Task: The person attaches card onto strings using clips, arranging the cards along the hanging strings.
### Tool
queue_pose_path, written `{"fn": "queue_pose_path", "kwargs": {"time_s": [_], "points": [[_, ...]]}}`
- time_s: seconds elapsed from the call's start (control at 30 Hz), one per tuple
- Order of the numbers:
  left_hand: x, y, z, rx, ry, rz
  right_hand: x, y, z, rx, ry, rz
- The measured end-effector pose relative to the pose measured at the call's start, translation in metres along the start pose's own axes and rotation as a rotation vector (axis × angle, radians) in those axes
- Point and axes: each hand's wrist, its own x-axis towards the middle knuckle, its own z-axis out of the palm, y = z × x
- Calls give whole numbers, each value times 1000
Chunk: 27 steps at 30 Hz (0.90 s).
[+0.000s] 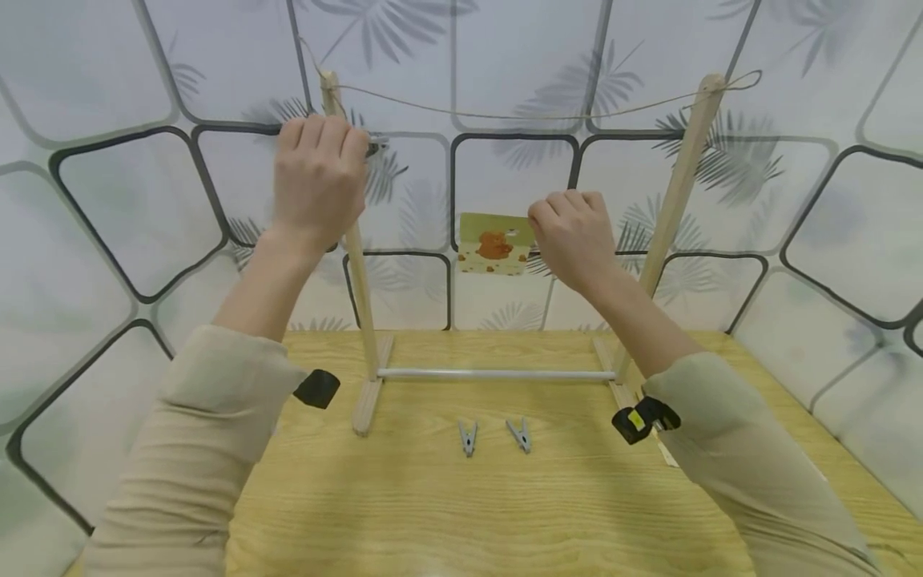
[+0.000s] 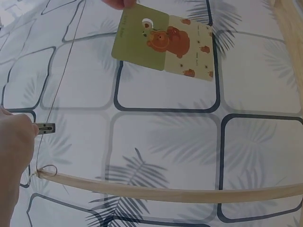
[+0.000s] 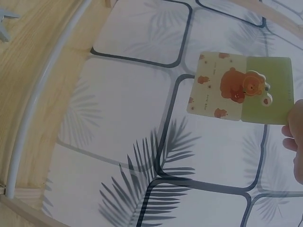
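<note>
Left hand (image 1: 320,183) pinches grey clip (image 2: 46,128) near left post (image 1: 361,296) | right hand (image 1: 574,239) pinches bear card (image 1: 492,245) by its edge, below sagging string (image 1: 505,117) | two clothespins (image 1: 469,441) on tabletop (image 1: 433,513), before white bar (image 1: 497,374)

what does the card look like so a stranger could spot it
A wooden frame has a string across its top. Below that string, in the head view, the right hand holds the card. Unlike the gray clips on the table, it is flat, half green, half cream, with a brown bear.
</note>
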Motion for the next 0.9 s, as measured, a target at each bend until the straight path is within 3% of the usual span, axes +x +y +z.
{"fn": "queue_pose_path", "kwargs": {"time_s": [0.13, 0.4, 0.6, 0.9], "points": [[5, -1, 2, 12, 37, 7, 5, -3, 1, -5, -18, 6], [18, -4, 3, 40, 44, 4, 16, -5, 0, -34, -31, 9], [27, -8, 3, 66, -4, -4, 24, -8, 0, -3, -51, 21], [34, -17, 6, 176, -88, 46, 30, -12, 1, -27, -59, 15]]}}
